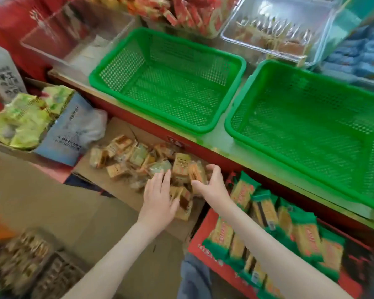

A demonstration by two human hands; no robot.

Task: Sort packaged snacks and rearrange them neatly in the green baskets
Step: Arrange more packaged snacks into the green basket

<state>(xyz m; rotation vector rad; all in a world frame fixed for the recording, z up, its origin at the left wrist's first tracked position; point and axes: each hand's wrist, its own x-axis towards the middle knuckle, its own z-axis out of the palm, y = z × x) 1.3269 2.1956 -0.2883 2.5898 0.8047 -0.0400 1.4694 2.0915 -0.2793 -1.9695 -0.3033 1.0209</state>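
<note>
Two green baskets stand empty on the counter: one in the middle (117, 59), one at the right (235, 117). Below the counter, a pile of small tan and pale-green snack packets (138, 156) lies on a cardboard flap. My left hand (159, 197) lies flat on the near end of the pile, fingers straight. My right hand (213, 182) curls round a tan packet (195, 172) at the pile's right end. The picture is blurred by motion.
A red box (200, 236) of green-and-yellow packets sits lower right. A bag of light-green snacks (24, 121) and a blue-white bag (67, 134) lie left. Clear bins (78, 31) and red snacks stand behind the baskets. Brown cardboard (52, 210) spreads lower left.
</note>
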